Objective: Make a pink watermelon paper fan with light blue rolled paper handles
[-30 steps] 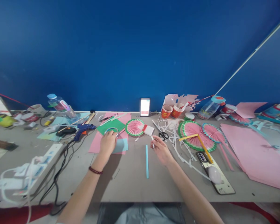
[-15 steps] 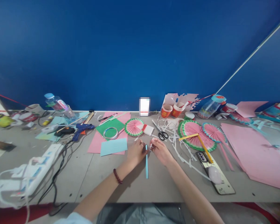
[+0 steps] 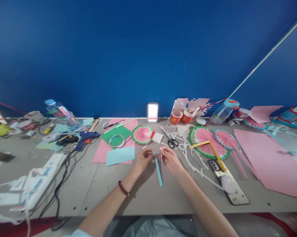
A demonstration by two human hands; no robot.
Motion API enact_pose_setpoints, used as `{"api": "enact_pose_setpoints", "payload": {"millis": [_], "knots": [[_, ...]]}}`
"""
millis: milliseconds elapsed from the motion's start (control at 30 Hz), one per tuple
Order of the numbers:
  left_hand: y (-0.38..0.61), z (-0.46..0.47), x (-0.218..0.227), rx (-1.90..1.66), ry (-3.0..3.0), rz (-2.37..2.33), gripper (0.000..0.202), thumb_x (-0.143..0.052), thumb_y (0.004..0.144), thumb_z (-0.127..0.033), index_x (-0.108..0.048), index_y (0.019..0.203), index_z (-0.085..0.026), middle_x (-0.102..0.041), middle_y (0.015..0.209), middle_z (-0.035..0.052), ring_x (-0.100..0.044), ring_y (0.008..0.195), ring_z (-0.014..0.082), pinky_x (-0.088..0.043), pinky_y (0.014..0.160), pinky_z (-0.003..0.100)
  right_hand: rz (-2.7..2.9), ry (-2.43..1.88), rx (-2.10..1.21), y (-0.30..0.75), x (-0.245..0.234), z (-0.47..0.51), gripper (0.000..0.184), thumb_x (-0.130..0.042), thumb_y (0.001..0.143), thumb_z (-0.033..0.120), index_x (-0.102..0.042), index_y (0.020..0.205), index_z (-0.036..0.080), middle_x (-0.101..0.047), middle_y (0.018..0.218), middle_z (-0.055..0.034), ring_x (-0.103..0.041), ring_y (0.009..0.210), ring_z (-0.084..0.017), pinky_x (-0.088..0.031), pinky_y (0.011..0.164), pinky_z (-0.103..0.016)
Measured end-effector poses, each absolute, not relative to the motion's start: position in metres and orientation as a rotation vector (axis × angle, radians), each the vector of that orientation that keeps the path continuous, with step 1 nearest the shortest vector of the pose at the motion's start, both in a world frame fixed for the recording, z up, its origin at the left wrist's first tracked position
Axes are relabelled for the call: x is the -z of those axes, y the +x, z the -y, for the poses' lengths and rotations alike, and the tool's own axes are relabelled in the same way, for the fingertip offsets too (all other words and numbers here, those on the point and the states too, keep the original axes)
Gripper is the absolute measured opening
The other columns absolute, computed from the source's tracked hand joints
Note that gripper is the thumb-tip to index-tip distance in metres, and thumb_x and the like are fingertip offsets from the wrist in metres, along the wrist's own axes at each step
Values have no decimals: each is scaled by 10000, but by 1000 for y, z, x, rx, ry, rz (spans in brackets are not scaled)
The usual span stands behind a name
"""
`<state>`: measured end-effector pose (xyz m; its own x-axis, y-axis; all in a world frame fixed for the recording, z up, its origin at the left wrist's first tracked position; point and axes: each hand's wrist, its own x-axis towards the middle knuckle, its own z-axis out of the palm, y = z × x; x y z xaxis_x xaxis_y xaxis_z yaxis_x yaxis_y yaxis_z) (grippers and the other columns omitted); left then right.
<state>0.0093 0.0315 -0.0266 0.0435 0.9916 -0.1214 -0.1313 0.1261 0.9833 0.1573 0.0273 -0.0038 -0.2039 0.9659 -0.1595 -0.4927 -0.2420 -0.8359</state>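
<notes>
A narrow light-blue paper strip [image 3: 158,171] lies slanted on the table between my hands. At its upper end are the fingertips of my left hand [image 3: 143,160], curled and pinched on the strip's tip. A tiny pale bit shows by the left thumb. My right hand [image 3: 170,160], just to the right, pinches a small white strip [image 3: 160,154] held upright; its exact kind is too small to tell. Beyond the hands lie a pink pleated paper fan [image 3: 141,134] with a green edge, a red-and-white packet [image 3: 157,137] and black-handled scissors [image 3: 173,143].
Left are a light-blue paper sheet [image 3: 120,156], green paper [image 3: 113,134], a blue glue gun [image 3: 85,139] and a white power strip [image 3: 42,184] with cables. Right are white paper strips [image 3: 188,154], larger paper fans [image 3: 200,136], red cups [image 3: 176,117], a phone [image 3: 238,194] and pink sheets [image 3: 267,158].
The light-blue strip has turned, its lower end swinging right and its upper end shifting slightly left. My left hand has moved a little left and lower, its fingers more bent. My right hand has barely moved.
</notes>
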Motion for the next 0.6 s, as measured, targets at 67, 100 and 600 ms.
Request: {"api": "enact_pose_setpoints", "payload": {"millis": [67,100,600], "knots": [[6,-32,22,-1136,920,-1142,385,-792,555,-400,-624,782,-138,-653,620,32,-601,541,140,-426,490,236,826,-875,-1672,155,4,-26,257,-764,671,373,-589,738,198,-597,598,39,-494,486,-83,-411,510,-222],[5,-32,19,-1127,882,-1139,386,-791,558,-413,-639,779,-135,-672,636,49,-619,563,152,-438,496,240,859,-889,-1653,154,5,-25,256,-761,674,378,-593,736,195,-615,608,28,-491,479,-83,-410,502,-225],[10,-22,8,-1193,709,-1129,337,-831,523,-386,-726,719,-133,-720,718,99,-670,689,212,-509,581,279,1495,-1252,-937,152,-1,-19,180,-581,792,324,-678,773,174,-682,726,-46,-567,616,-151,-458,596,-262]]}}
